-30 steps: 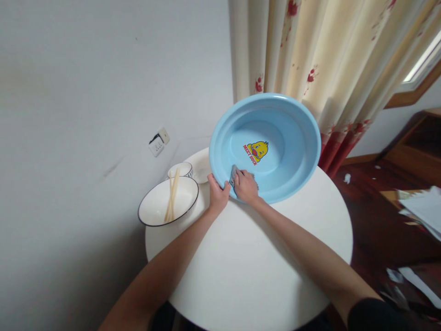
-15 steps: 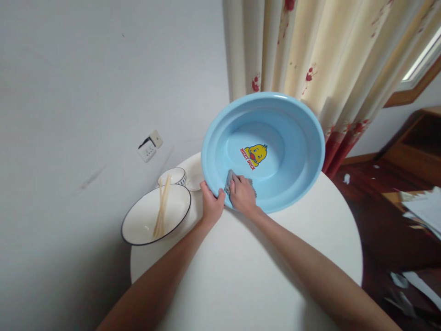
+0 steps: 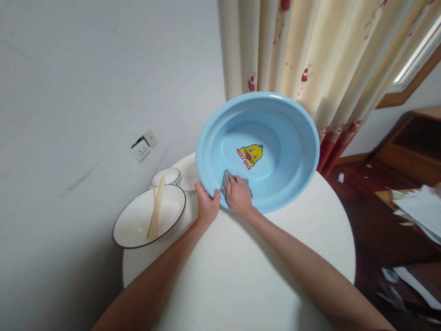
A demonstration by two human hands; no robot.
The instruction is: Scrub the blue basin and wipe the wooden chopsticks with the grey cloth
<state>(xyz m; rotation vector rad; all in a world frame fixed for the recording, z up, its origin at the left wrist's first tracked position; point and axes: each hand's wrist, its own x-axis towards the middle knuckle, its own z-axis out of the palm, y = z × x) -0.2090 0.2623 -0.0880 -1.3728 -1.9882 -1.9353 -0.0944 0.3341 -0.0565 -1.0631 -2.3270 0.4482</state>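
Note:
A light blue plastic basin [image 3: 296, 161] with a yellow duck print is tilted toward me over the white round table. My left hand [image 3: 207, 204] grips its lower left rim, the thumb on the near side and the other fingers partly behind the rim. Inside the basin, my right hand [image 3: 238, 194] presses a grey cloth [image 3: 225, 181] against the lower left wall, fingers closed over it. Part of the cloth is hidden under that hand.
Left on the table [image 3: 220, 266] stands a large white bowl [image 3: 132, 220] holding several wooden chopsticks [image 3: 156, 207]. Behind it are a smaller bowl [image 3: 168, 176] and a pale dish [image 3: 189, 181]. A curtain [image 3: 275, 46] hangs behind the basin; wall sockets [image 3: 141, 149] are at left.
The whole view has shifted slightly, so everything sits a little further left. Both hands keep their hold, and the cloth stays at nearly the same spot on the basin wall.

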